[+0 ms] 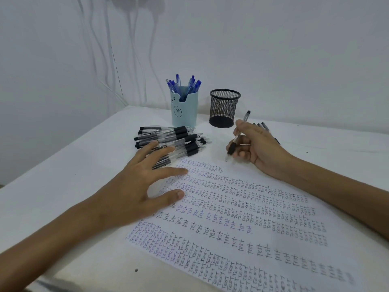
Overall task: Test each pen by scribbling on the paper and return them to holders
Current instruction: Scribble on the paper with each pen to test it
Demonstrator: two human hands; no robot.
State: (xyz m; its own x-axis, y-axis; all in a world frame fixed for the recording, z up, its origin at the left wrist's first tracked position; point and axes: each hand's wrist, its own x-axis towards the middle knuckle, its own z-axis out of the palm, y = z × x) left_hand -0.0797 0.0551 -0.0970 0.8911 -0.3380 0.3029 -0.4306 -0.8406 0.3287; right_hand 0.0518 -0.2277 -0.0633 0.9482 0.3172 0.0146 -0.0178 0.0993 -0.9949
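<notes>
While right hand (259, 149) grips black pen (239, 134), left hand (137, 178) splayed — touching paper (242, 220)

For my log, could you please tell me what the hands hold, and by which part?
The right hand pinches a black pen by its rubber grip near the tip; the left hand holds nothing.

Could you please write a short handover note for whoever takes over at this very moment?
Left hand flat, fingers on the black pile and paper corner.
Right hand grips a black pen, tip by the paper's top edge.
Done: blue pens in blue holder.
Left: test the pile, fill the mesh holder, which shows no pens.
</notes>
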